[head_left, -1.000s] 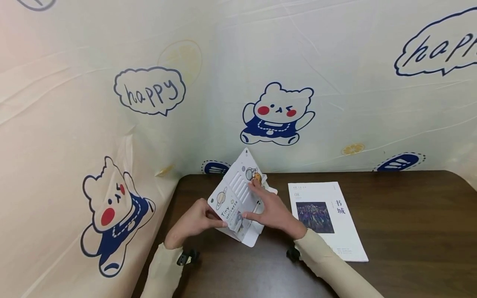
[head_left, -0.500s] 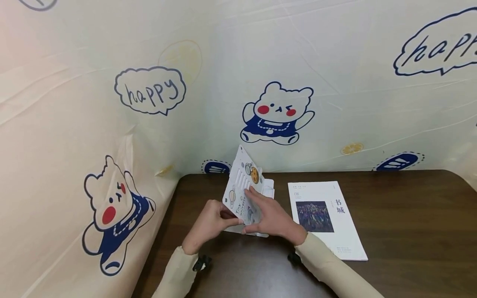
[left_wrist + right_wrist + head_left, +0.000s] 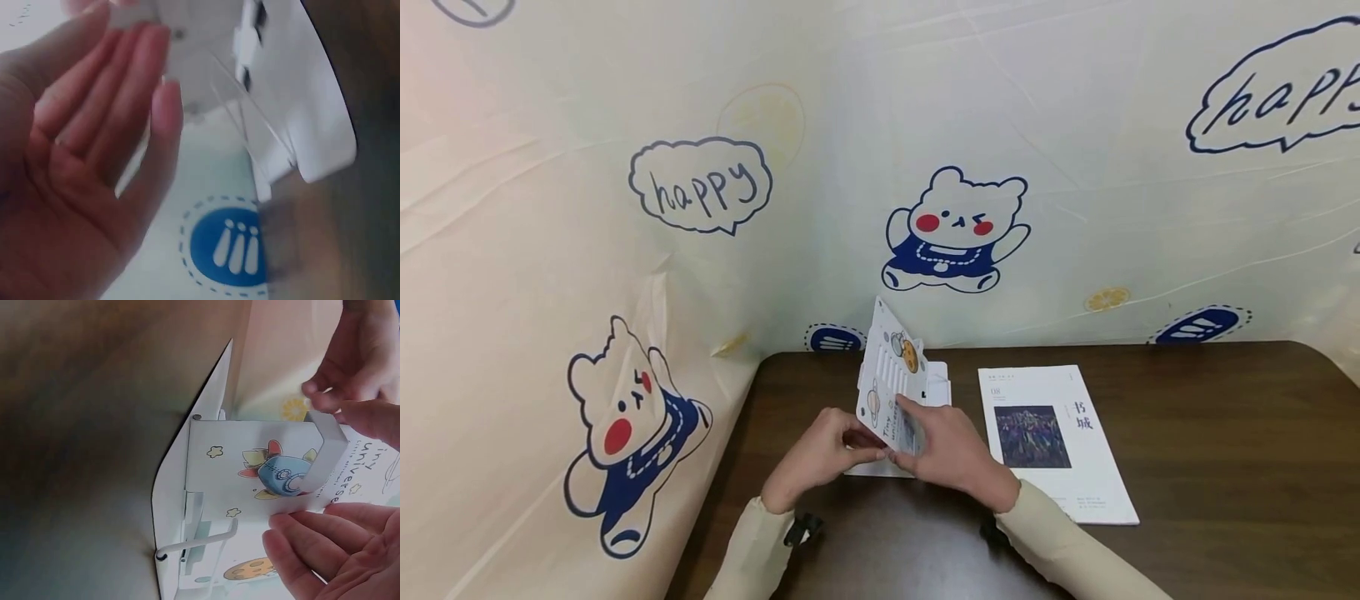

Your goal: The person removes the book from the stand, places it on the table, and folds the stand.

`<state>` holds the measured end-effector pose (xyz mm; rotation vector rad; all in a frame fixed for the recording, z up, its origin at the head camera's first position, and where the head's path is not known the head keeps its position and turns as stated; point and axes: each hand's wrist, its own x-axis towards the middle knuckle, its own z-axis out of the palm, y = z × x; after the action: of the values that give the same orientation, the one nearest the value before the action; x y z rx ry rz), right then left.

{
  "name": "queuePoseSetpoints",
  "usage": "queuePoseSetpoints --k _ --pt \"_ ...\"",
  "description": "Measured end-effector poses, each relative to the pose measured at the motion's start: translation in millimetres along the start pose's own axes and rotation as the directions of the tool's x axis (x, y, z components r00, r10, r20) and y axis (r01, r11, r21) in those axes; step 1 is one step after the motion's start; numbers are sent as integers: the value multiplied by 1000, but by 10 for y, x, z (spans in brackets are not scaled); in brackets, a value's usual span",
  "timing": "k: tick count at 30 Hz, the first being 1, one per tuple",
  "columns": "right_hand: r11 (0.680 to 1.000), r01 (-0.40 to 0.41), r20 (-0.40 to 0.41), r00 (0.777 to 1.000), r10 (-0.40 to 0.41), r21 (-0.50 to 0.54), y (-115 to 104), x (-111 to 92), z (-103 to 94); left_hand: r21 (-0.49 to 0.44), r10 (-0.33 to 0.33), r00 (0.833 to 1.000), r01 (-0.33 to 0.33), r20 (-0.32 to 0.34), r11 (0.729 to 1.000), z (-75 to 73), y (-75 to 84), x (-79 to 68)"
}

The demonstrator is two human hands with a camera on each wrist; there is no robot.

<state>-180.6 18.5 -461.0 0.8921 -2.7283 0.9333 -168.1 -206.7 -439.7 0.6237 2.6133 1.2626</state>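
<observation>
A white folding book stand, printed with planets and the words "Tiny universe", stands on the table with its panel tilted up from its base plate. My left hand holds the panel's lower left edge, thumb in front and fingers behind. With its fingers on the printed face and its thumb near the lower ledge, my right hand holds the panel's lower right part. Behind the panel, a thin wire support reaches the base in the left wrist view. The left fingertips' contact is unclear.
A white magazine with a dark picture on its cover lies to the right of the stand. The dark wooden table meets a cartoon-printed curtain at its back and left.
The panel has turned to a steeper, more edge-on angle and shifted slightly right. My left hand has moved right along with it, closer to my right hand, which stays on the panel.
</observation>
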Motion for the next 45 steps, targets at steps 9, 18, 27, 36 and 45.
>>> queuePoseSetpoints --k 9,18,27,36,45 --pt "1000 8 17 1000 -8 -23 -117 -110 6 222 -84 977 127 -194 967 62 -203 63" --pt "993 38 -121 991 -52 -115 -237 -179 64 302 -86 971 153 -222 941 161 -315 89" --pt "985 46 -192 978 -78 -164 -293 -177 92 345 -138 953 229 -269 910 211 -394 121" --pt "988 40 -226 971 -73 -147 -303 -174 106 356 -162 946 259 -281 898 238 -395 118" --pt "996 11 -223 974 -32 -94 -285 -191 100 385 -174 943 279 -285 880 252 -377 134"
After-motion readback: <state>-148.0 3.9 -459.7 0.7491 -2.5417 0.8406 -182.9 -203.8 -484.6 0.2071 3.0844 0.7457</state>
